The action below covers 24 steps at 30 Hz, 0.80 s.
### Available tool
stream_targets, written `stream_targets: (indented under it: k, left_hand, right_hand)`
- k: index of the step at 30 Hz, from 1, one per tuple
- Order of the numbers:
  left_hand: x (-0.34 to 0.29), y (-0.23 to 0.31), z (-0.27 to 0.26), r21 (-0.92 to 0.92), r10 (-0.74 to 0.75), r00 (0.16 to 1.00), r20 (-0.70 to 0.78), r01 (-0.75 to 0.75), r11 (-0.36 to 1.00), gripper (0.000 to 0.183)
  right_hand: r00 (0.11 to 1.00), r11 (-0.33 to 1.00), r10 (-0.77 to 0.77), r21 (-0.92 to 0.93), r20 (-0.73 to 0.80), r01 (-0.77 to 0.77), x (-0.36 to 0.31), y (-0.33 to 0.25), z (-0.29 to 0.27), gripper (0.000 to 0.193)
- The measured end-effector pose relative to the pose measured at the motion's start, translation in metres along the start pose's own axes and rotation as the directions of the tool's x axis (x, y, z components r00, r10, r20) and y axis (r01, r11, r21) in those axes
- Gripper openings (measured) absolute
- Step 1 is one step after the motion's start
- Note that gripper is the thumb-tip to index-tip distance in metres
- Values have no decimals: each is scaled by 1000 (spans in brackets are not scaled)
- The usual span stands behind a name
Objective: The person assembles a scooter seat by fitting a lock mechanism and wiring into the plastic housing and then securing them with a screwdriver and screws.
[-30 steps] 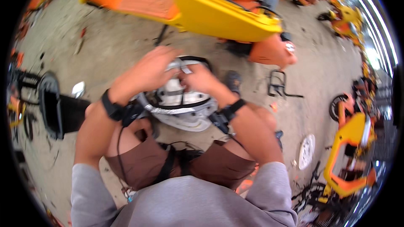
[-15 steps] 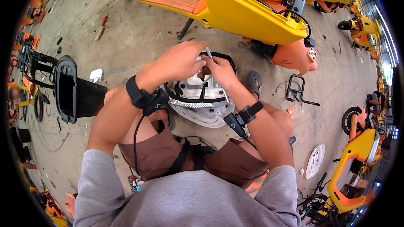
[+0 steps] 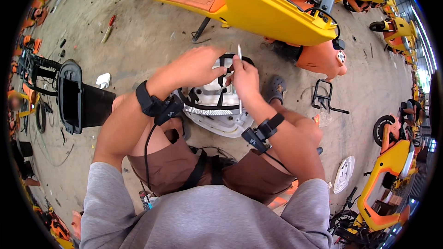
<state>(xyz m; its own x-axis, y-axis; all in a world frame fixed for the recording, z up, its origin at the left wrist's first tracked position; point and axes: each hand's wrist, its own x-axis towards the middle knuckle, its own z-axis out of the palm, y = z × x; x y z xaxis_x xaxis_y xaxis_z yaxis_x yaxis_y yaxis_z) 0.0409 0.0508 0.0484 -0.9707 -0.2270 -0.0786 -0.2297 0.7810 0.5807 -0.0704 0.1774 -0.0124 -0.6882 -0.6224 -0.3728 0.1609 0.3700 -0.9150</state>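
Observation:
My right hand (image 3: 245,77) grips a slim silver rod-shaped tool (image 3: 239,51), which points away from me, its lower end passing below the palm. Beneath both hands lies an upturned white shell (image 3: 221,127) with black edging and dark cross straps, which looks like a scooter seat's underside. My left hand (image 3: 198,67) is over the shell's left part, slightly blurred, with thumb and fingers drawn together near a small dark piece. Whether it holds that piece is not clear.
A yellow and orange scooter body (image 3: 277,14) stands ahead. A black bin-like box (image 3: 92,101) lies left, near a white scrap (image 3: 103,80). A red-handled tool (image 3: 109,28) is on the floor far left. At right are a black metal frame (image 3: 323,94) and a white oval panel (image 3: 344,174).
The silver rod has swung from a slant to nearly straight away from me. My right hand has shifted slightly and opened a gap from the left hand, uncovering more of the shell.

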Motion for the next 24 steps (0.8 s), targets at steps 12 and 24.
stream_targets:
  k: [12,24]
  left_hand:
    - [-6,28,11,-229,61,907,416,40,973,81]
    - [-11,44,22,144,-194,936,295,157,977,81]
  right_hand:
    - [995,953,-64,300,79,37,3,25,14,32]
    - [900,953,-60,294,432,-77,12,21,13,32]
